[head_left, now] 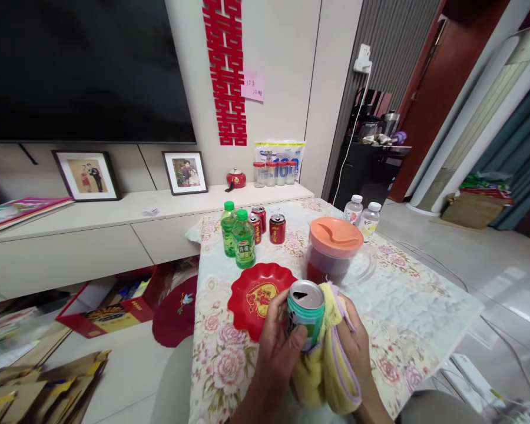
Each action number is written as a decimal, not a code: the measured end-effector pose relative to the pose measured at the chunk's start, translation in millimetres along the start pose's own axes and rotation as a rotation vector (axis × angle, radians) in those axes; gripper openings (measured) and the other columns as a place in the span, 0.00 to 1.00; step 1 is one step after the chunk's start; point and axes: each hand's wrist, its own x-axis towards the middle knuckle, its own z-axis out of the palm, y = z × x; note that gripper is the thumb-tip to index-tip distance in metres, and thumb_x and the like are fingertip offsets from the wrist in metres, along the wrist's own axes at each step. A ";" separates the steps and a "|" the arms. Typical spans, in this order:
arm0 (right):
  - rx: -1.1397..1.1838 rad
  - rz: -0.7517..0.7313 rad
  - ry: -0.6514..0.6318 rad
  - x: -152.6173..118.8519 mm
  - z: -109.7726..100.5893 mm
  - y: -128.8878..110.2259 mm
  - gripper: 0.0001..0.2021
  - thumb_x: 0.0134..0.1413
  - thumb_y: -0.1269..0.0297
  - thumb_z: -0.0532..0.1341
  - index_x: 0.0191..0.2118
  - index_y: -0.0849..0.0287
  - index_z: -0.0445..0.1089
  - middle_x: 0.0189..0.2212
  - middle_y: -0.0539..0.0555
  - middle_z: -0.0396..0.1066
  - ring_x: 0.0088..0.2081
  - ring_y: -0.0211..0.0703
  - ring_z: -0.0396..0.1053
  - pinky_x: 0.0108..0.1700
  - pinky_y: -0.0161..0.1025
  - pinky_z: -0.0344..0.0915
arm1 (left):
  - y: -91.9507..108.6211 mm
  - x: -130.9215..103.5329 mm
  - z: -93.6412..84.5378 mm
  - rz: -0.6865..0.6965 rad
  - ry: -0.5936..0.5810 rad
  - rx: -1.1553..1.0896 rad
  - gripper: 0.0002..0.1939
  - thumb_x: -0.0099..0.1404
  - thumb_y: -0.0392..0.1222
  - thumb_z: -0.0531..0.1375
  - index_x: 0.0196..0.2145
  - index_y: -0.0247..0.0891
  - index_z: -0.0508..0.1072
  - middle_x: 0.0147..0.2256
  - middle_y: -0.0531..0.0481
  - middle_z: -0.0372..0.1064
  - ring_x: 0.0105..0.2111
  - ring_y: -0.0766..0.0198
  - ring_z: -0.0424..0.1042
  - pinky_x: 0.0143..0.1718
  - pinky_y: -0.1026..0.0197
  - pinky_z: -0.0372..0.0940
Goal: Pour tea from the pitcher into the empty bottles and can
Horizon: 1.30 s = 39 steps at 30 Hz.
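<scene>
My left hand (pixel 279 337) is wrapped round a green drink can (pixel 307 312) whose silver top shows an opened mouth. A yellow cloth (pixel 324 371) with a purple edge is bunched in my right hand (pixel 354 333) and presses against the can's right side. The can is held upright above the near part of the table. Just behind my left hand lies a red scalloped plate (pixel 242 294). Beyond the can stands a clear pitcher (pixel 324 268) with an orange lid and dark contents.
On the flowered tablecloth (pixel 229 359) stand two green bottles (pixel 245 244), several red cans (pixel 277 229) and two white-capped bottles (pixel 370 221). Behind is a white cabinet (pixel 168 206) with framed photos and jars. A red box (pixel 110 303) and a maroon stool (pixel 174 312) are at left.
</scene>
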 end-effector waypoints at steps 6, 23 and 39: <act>0.038 0.065 -0.032 -10.1 10.2 6.4 0.19 0.66 0.44 0.59 0.43 0.53 0.78 0.31 0.53 0.82 0.31 0.51 0.79 0.33 0.46 0.76 | -9.7 -3.7 -4.8 -0.002 0.093 0.158 0.35 0.65 0.53 0.68 0.67 0.44 0.67 0.70 0.40 0.60 0.69 0.39 0.60 0.71 0.42 0.57; -0.489 -0.767 -0.035 -21.0 -0.8 -17.5 0.27 0.63 0.69 0.59 0.67 0.52 0.63 0.56 0.63 0.63 0.56 0.57 0.65 0.51 0.53 0.69 | 2.1 -2.8 11.7 -0.188 0.085 -0.186 0.34 0.65 0.49 0.70 0.64 0.46 0.62 0.58 0.40 0.75 0.57 0.46 0.76 0.59 0.47 0.70; -0.040 0.056 -0.033 2.9 4.2 -17.2 0.22 0.65 0.43 0.61 0.54 0.53 0.76 0.53 0.57 0.81 0.54 0.54 0.77 0.54 0.46 0.72 | -16.7 -2.0 -4.2 0.075 0.127 0.265 0.41 0.57 0.57 0.73 0.64 0.43 0.66 0.65 0.38 0.61 0.68 0.36 0.59 0.67 0.41 0.60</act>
